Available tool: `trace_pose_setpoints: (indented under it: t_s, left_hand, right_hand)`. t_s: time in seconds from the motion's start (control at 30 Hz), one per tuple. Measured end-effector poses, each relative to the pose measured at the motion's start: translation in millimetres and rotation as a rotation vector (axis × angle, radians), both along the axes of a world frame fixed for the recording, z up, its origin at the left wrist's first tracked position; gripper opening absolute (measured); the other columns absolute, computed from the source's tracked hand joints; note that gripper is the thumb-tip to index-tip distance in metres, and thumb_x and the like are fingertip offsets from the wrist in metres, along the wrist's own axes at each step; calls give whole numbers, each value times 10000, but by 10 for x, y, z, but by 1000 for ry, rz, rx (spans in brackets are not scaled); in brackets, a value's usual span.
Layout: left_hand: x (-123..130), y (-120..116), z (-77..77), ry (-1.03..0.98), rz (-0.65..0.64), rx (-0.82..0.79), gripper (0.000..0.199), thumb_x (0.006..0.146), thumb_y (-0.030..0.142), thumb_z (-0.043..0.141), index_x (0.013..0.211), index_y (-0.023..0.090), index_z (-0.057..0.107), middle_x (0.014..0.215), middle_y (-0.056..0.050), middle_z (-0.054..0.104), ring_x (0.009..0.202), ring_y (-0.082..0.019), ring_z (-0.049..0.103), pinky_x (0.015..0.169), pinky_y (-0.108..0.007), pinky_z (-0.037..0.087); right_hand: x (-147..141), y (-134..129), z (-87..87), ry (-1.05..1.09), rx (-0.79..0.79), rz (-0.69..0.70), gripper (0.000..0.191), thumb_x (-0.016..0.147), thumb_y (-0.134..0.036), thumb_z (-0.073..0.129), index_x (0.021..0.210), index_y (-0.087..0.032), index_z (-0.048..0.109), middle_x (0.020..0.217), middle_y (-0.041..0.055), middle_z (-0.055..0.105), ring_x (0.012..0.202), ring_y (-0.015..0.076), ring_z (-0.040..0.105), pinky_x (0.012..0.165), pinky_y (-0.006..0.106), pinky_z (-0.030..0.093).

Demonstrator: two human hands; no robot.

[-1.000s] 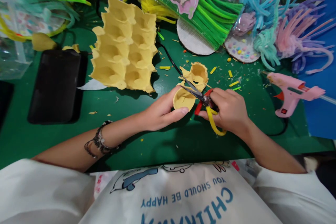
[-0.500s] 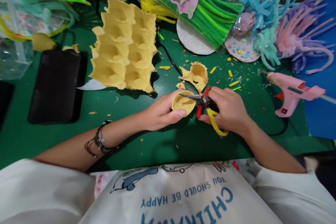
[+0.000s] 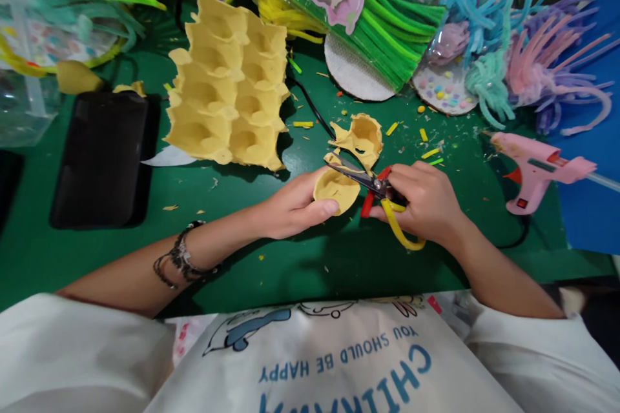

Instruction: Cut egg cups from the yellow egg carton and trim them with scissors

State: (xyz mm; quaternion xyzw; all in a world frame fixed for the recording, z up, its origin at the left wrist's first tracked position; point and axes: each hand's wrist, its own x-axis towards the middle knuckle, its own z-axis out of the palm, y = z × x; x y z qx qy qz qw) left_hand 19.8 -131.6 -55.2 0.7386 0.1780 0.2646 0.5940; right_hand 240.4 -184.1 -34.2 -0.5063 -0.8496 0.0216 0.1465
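Note:
Near the middle, my left hand [image 3: 300, 204] holds a small yellow carton cup [image 3: 339, 190], thumb on its near side and opening facing up. My right hand [image 3: 423, 197] grips scissors [image 3: 398, 224] with red and yellow handles. Their blades lie along the cup's far rim, with a thin strip of carton at them. Just beyond the blades rests a torn yellow carton piece [image 3: 365, 135]. A larger yellow egg carton [image 3: 232, 87] with several hollows is to the left, behind my left hand.
On the right lies a pink glue gun [image 3: 537, 171] with a cord. A black phone [image 3: 101, 161] is at the left. Green pipe cleaners [image 3: 387, 32] and colourful bundles line the back, with yellow scraps scattered on the green table [image 3: 271, 277].
The scissor blades have come closer together and now lie at the cup's far rim, where a thin strip shows. The cup has shifted slightly left.

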Motion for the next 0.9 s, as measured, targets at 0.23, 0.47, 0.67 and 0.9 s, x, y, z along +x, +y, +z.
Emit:
trace_pose_setpoints:
  t_s: [0.23,0.47,0.67,0.9]
  left_hand:
    - [20,12,100,26,-102,-32,513,848,617,392,1017,152,529,714,-32,542,821,-193,556,722,-281,457]
    - [0,17,108,61,-127,-14,559,851,649,339,957,139,544,728,-47,575,754,-176,554,687,-268,458]
    - [14,21,106,38,-228,-55,531,857,651,323,724,163,486,635,-13,516,569,-110,462,519,-217,401]
    - [7,32,47,-60,-146,24,561,869,641,318,931,129,539,731,-32,567,611,-110,499,559,-217,415]
  right_hand:
    - [-35,-10,-10,-14,-82,-7,536,791,-683,392,704,-179,552,701,34,537,588,145,360,634,299,296]
    - [16,-18,-33,-35,-15,55,478,855,-568,387,621,-180,538,624,27,516,562,138,324,636,297,299]
    - [25,11,5,-35,-10,64,468,834,-590,425,642,-181,548,641,24,553,551,138,341,624,296,300]
    - [15,28,80,-27,-185,38,476,776,-645,445,764,-178,537,746,35,569,634,161,457,644,298,296]
